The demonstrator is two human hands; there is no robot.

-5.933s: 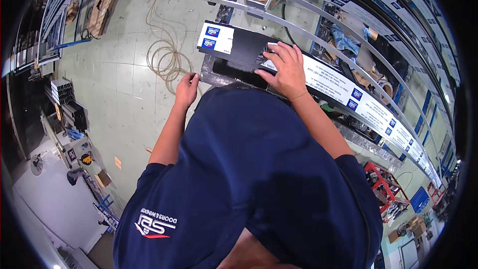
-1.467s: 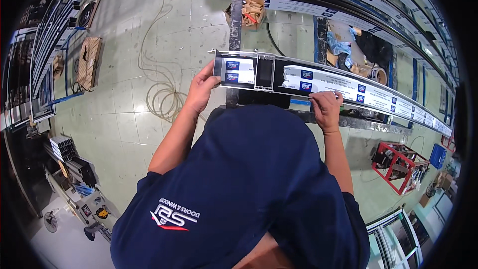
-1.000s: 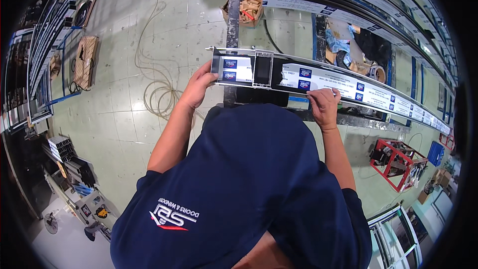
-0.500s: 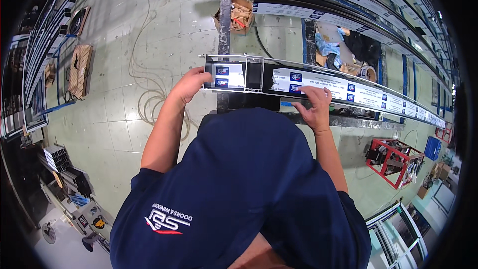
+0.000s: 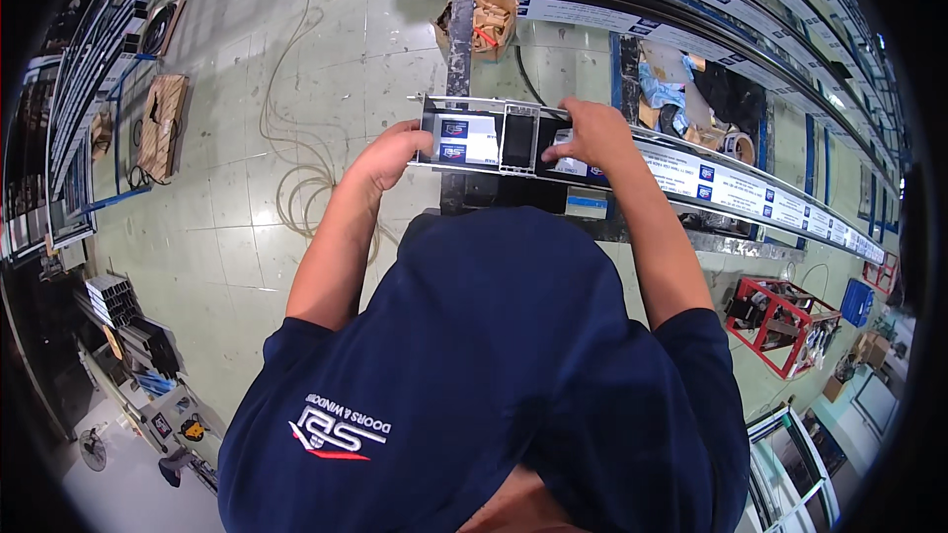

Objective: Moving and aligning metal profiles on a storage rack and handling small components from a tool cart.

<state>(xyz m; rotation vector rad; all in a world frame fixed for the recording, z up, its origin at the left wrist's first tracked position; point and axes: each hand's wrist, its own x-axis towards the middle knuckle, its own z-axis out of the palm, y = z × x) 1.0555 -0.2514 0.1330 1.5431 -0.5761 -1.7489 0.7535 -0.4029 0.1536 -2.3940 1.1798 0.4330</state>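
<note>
A long aluminium profile (image 5: 681, 163) with white printed film lies across in front of me, its channel facing up. A short rectangular profile piece (image 5: 520, 140) with a dark hollow sits crosswise inside the channel near the left end. My left hand (image 5: 390, 154) is closed on the profile's left end, fingers at the end edge. Over the profile, just right of the short piece, is my right hand (image 5: 597, 138). Its thumb and fingers are apart, with the thumb over the channel and the fingertips near the far wall.
More film-covered profiles (image 5: 671, 25) lie on racks beyond. A cardboard box (image 5: 491, 25) of small pieces stands on the floor ahead. A hose (image 5: 272, 118) coils on the floor at left. A red metal frame (image 5: 785, 326) stands at right.
My right hand has moved left and farther across the profile, toward the short piece. My left hand stays at the profile's end. The whole view has shifted slightly.
</note>
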